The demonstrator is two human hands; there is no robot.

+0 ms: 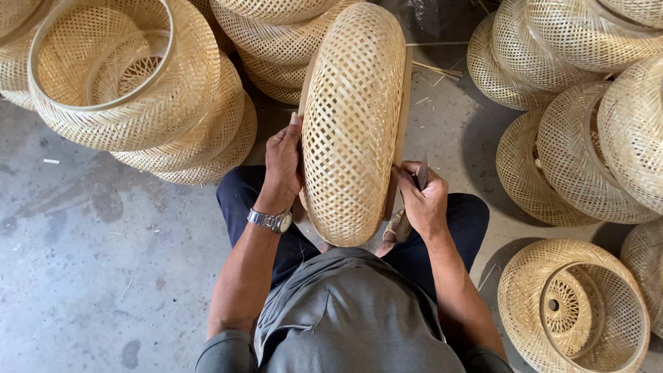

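Note:
A round woven bamboo basket (pixel 352 117) stands on edge between my knees, its rim turned to the right. My left hand (pixel 283 162) presses flat against the basket's left side, fingers pointing up; a metal wristwatch (pixel 271 220) is on that wrist. My right hand (pixel 423 200) is closed around a small dark-bladed knife (pixel 421 173), with the blade up against the basket's wooden rim. I sit on the floor in dark trousers and a grey shirt.
Stacks of similar woven bamboo baskets lie at the upper left (pixel 131 76), the top middle (pixel 276 41) and the right (pixel 587 138). One open basket (pixel 573 307) lies at the lower right. Bare grey concrete floor (pixel 90 255) spreads to the left, with thin bamboo strips near the top (pixel 438 69).

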